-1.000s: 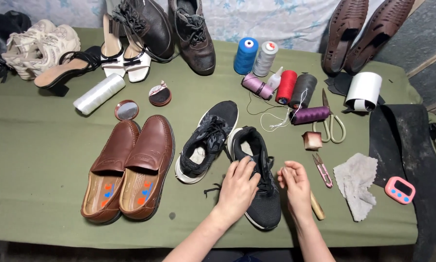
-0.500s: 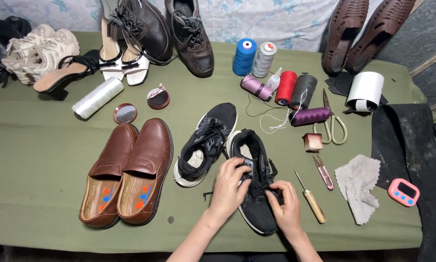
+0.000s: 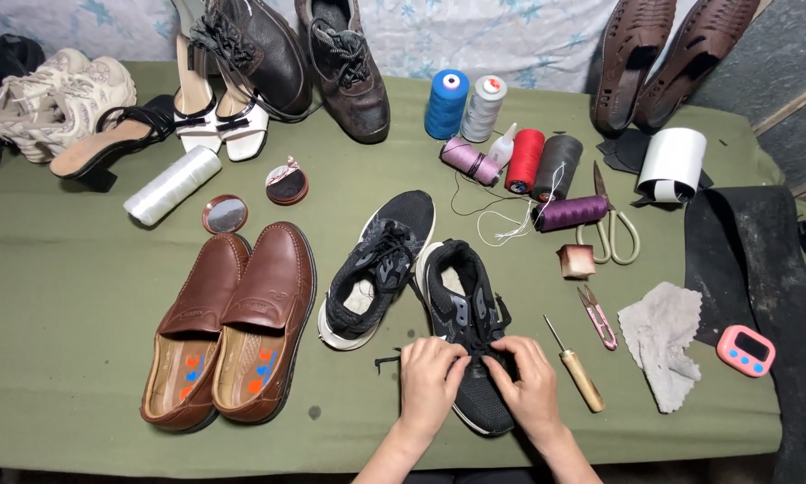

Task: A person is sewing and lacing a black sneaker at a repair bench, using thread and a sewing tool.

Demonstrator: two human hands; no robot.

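Observation:
A pair of black sneakers lies in the middle of the green table. My left hand (image 3: 430, 376) and my right hand (image 3: 530, 381) both rest on the near part of the right sneaker (image 3: 464, 305), fingers pinched on its black laces. A loose lace end trails off to the left of my left hand. The left sneaker (image 3: 376, 267) lies untouched beside it, toe pointing away. An awl with a wooden handle (image 3: 579, 375) lies just right of my right hand.
Brown loafers (image 3: 233, 323) sit at the left. Thread spools (image 3: 511, 152), scissors (image 3: 611, 224), small snips (image 3: 598, 315), a grey cloth (image 3: 665, 339) and a pink timer (image 3: 745, 350) lie to the right. More shoes line the far edge, with polish tins (image 3: 286, 184) nearby.
Both hands slid toward me from the sides of the right sneaker onto its front, closing together over the laces. The awl, hidden under my right hand before, now shows.

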